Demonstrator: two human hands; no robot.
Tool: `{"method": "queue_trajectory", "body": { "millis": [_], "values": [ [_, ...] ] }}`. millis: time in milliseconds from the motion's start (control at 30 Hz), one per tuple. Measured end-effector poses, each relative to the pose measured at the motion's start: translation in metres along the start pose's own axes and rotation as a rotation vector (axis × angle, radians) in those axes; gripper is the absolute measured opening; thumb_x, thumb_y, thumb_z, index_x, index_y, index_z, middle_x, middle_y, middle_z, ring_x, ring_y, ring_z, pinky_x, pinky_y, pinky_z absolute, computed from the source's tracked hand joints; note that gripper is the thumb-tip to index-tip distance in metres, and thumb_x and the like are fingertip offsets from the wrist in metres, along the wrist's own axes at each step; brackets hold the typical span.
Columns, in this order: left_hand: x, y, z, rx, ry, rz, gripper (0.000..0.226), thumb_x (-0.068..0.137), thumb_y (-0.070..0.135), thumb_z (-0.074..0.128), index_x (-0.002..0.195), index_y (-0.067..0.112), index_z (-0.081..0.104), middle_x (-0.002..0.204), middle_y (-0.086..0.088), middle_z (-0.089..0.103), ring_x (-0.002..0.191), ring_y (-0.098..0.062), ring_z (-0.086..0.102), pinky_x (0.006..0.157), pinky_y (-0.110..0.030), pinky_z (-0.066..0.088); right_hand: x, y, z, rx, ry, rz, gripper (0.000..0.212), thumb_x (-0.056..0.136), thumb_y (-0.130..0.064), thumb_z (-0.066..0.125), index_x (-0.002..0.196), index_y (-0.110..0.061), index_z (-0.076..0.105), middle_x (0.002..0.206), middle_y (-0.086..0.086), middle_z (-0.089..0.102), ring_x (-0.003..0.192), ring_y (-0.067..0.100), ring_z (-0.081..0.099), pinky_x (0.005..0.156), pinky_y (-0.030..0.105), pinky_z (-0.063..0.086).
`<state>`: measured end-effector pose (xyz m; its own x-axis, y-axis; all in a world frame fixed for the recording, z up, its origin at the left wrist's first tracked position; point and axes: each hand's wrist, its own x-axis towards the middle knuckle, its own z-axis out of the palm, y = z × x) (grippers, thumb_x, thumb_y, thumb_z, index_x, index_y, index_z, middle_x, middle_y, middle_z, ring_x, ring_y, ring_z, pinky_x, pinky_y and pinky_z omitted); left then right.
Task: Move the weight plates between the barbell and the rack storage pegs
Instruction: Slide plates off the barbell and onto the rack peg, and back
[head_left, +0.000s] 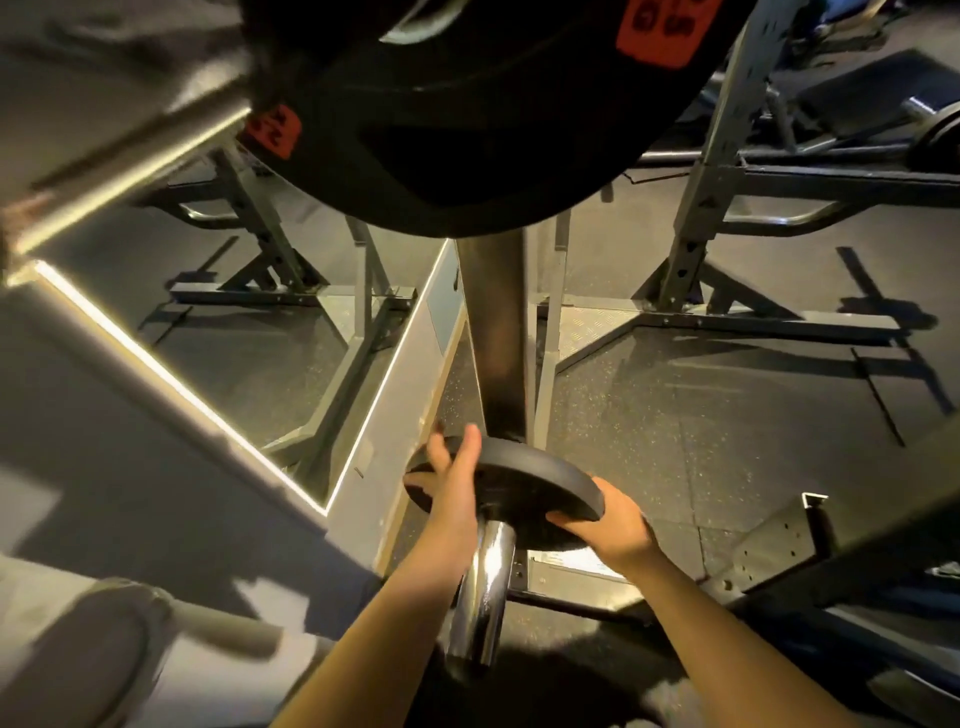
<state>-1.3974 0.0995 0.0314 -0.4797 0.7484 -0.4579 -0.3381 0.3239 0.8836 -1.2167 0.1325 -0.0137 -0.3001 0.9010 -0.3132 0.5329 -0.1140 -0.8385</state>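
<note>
A small black weight plate (524, 480) sits on a chrome storage peg (483, 597) low on the rack's dark upright (496, 332). My left hand (449, 486) holds the plate's left rim, thumb up against its face. My right hand (610, 527) grips the right rim, fingers curled under the edge. Above, a large black plate (467, 130) with red labels hangs on the barbell (130, 161), whose steel shaft runs out to the upper left.
A wall mirror (249, 332) with a lit edge stands at the left and reflects the rack. Another grey rack upright (696, 218) and its floor frame stand at the right on speckled rubber flooring. A perforated rack base (769, 551) lies lower right.
</note>
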Motion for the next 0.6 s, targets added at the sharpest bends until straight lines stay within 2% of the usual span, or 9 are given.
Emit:
{"method": "queue_trajectory", "body": {
  "millis": [67,167,267,333,400,433,500,600],
  "values": [
    [-0.007,0.004,0.012,0.075,0.013,0.009,0.077,0.086,0.063,0.051,0.147,0.047,0.006,0.157,-0.001,-0.023,0.147,-0.029,-0.009,0.118,-0.054,0.010,0.004,0.015,0.002,0.104,-0.045,0.044,0.070,0.056,-0.062,0.079,0.115,-0.030,0.058,0.109,-0.006,0.067,0.102,0.020,0.064,0.092,0.043,0.053],
    [-0.011,0.005,0.014,0.116,0.029,-0.009,0.068,0.094,0.053,0.047,0.147,0.048,0.004,0.155,-0.002,-0.028,0.147,-0.029,-0.012,0.118,-0.052,0.010,0.003,0.014,-0.001,0.018,-0.075,0.082,0.063,0.062,-0.059,0.077,0.115,-0.029,0.057,0.108,-0.004,0.067,0.098,0.020,0.064,0.091,0.043,0.054],
    [-0.006,0.010,0.007,0.125,0.080,-0.013,0.067,0.094,0.048,0.051,0.147,0.045,0.009,0.158,-0.006,-0.011,0.146,-0.032,0.002,0.117,-0.051,0.016,0.000,-0.006,-0.006,-0.245,-0.039,0.097,0.062,0.070,-0.063,0.071,0.116,-0.024,0.057,0.106,-0.002,0.066,0.096,0.021,0.064,0.087,0.038,0.055],
    [0.002,0.015,-0.003,-0.041,0.134,-0.042,0.068,0.089,0.042,0.059,0.144,0.043,0.019,0.153,-0.007,0.021,0.138,-0.033,0.028,0.113,-0.051,0.028,-0.002,-0.030,-0.012,-0.536,-0.008,-0.006,0.058,0.074,-0.066,0.065,0.112,-0.023,0.058,0.104,-0.001,0.066,0.093,0.019,0.063,0.086,0.035,0.054],
    [0.006,0.018,-0.014,-0.229,0.203,-0.112,0.063,0.091,0.032,0.061,0.144,0.039,0.027,0.142,-0.006,0.039,0.130,-0.030,0.041,0.111,-0.050,0.031,-0.001,-0.055,-0.015,-0.725,0.014,-0.155,0.052,0.078,-0.065,0.061,0.107,-0.021,0.057,0.102,-0.001,0.065,0.092,0.019,0.061,0.084,0.032,0.050],
    [0.006,0.019,-0.021,-0.214,0.236,-0.134,0.060,0.093,0.033,0.058,0.144,0.037,0.028,0.143,-0.006,0.040,0.132,-0.030,0.039,0.112,-0.051,0.028,0.000,-0.067,-0.016,-0.757,0.018,-0.219,0.050,0.080,-0.063,0.061,0.106,-0.021,0.056,0.102,0.000,0.064,0.093,0.020,0.060,0.084,0.032,0.048],
    [0.001,0.017,-0.031,-0.035,0.252,-0.163,0.054,0.098,0.043,0.045,0.147,0.032,0.025,0.150,-0.004,0.033,0.139,-0.030,0.029,0.115,-0.052,0.021,0.002,-0.085,-0.015,-0.778,0.005,-0.274,0.048,0.083,-0.059,0.061,0.108,-0.019,0.053,0.105,0.002,0.063,0.097,0.023,0.060,0.086,0.035,0.045],
    [-0.017,0.010,-0.038,0.147,0.174,-0.115,0.047,0.101,0.041,0.038,0.145,0.024,0.030,0.148,-0.004,0.033,0.140,-0.028,0.027,0.116,-0.051,0.020,0.000,-0.096,-0.013,-0.844,-0.024,-0.294,0.044,0.087,-0.053,0.059,0.111,-0.017,0.050,0.110,0.006,0.063,0.102,0.027,0.059,0.085,0.037,0.041]
  ]
}}
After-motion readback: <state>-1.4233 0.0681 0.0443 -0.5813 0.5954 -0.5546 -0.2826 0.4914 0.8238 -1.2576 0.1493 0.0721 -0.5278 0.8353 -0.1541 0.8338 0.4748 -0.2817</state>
